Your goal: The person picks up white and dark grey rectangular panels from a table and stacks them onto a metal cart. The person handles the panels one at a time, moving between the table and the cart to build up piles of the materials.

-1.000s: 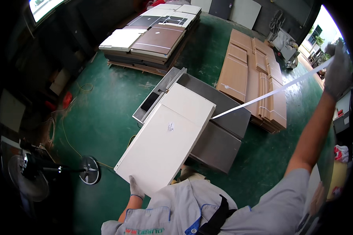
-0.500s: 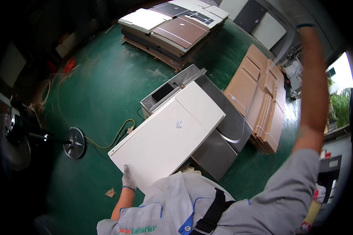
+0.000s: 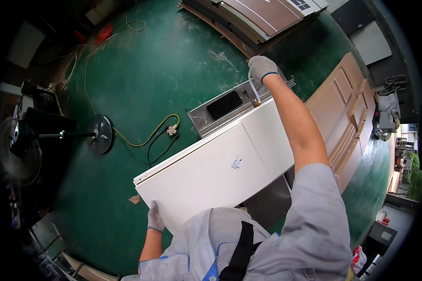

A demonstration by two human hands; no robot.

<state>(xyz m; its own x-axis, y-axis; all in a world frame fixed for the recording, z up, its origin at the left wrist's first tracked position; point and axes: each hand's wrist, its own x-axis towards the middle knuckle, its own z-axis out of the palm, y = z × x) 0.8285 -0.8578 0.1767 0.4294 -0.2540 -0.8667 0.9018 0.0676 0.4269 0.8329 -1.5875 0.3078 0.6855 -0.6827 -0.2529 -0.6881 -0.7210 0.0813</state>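
A stack of white panels (image 3: 206,168), with a small sticker on top, lies slantwise across a metal strapping machine (image 3: 202,116). A dark rectangular inset (image 3: 224,105) shows on the machine's far part. My left hand (image 3: 155,216), in a knit glove, grips the stack's near left corner; its fingers are partly hidden by the panel. Beyond the stack's far edge my gloved right hand (image 3: 262,68) is closed on a white plastic strap (image 3: 254,89), which runs down toward the machine beside the panels. My right forearm crosses over the stack's right end.
Strapped panels (image 3: 267,16) are piled at the back. Brown panels (image 3: 340,122) lie to the right. On the left stands a fan with a round base (image 3: 100,134). A yellow cable (image 3: 143,144) with a plug block (image 3: 172,129) crosses the green floor.
My right hand has come down from the upper right to the machine's far side, now with the strap in it. My left hand stays at the stack's corner. The view has shifted.
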